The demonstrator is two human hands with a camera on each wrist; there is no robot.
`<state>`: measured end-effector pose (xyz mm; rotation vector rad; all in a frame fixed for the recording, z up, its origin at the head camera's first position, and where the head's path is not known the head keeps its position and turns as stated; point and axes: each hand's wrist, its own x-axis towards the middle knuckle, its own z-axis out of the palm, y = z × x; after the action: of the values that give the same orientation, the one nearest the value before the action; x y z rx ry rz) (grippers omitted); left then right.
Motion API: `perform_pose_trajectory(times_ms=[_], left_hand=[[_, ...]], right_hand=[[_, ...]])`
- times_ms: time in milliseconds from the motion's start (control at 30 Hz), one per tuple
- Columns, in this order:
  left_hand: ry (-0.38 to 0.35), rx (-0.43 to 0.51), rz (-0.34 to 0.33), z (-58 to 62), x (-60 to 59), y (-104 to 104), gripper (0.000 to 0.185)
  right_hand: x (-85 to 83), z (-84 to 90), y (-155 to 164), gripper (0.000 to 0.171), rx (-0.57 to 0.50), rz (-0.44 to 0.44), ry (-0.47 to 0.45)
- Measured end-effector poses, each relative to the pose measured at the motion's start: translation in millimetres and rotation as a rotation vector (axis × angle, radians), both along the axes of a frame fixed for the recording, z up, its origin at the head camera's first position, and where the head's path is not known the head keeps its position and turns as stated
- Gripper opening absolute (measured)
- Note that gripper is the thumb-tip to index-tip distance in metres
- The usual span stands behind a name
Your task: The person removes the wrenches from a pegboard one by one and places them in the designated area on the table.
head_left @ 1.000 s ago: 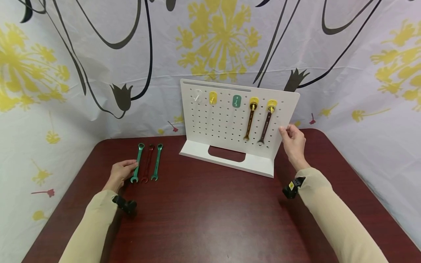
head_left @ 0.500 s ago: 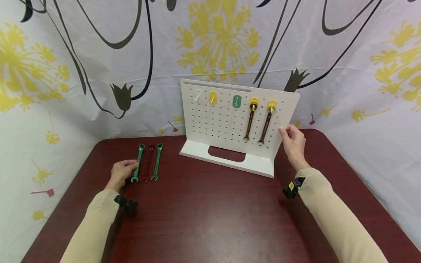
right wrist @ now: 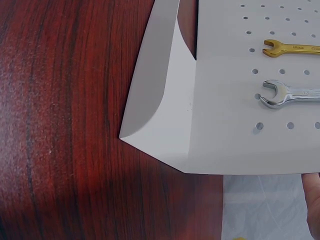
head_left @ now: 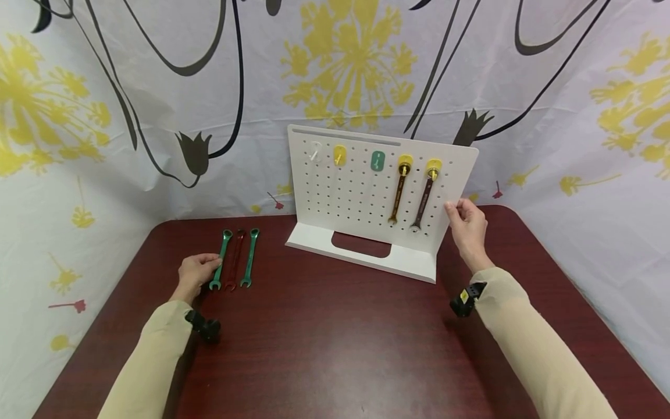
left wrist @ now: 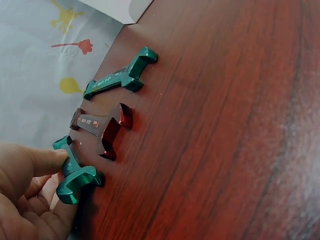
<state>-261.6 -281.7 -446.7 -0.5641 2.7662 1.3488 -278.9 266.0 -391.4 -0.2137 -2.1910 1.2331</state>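
Three wrenches lie side by side on the dark red table (head_left: 335, 337): a green wrench (head_left: 222, 251), a red wrench (head_left: 235, 259) and a second green wrench (head_left: 250, 258). My left hand (head_left: 196, 272) pinches the lower end of the left green wrench (left wrist: 75, 172), thumb on its shaft, while it lies on the table. My right hand (head_left: 466, 224) grips the right edge of the white pegboard (head_left: 356, 198). On the board hang a gold wrench (head_left: 398, 195) and a silver wrench (head_left: 421, 201). In the right wrist view only a fingertip (right wrist: 312, 200) shows beside the board (right wrist: 220, 130).
Further left on the board are a white hook (head_left: 314, 152), a yellow hook (head_left: 339, 155) and a green hook (head_left: 377, 161), all bare. A flowered curtain hangs close behind and to both sides of the table. The board's base has a cut-out slot (head_left: 361, 244).
My left hand has edged slightly forward onto the left green wrench. The right hand and the pegboard have not moved.
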Motion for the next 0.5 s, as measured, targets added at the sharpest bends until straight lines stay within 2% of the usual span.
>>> perform_pose_trajectory(times_ms=[500], left_hand=[[0.052,-0.104,0.001,0.6,0.8,2.3,0.032]], right_hand=[[0.1,0.8,-0.2,0.030,-0.004,-0.002,-0.007]])
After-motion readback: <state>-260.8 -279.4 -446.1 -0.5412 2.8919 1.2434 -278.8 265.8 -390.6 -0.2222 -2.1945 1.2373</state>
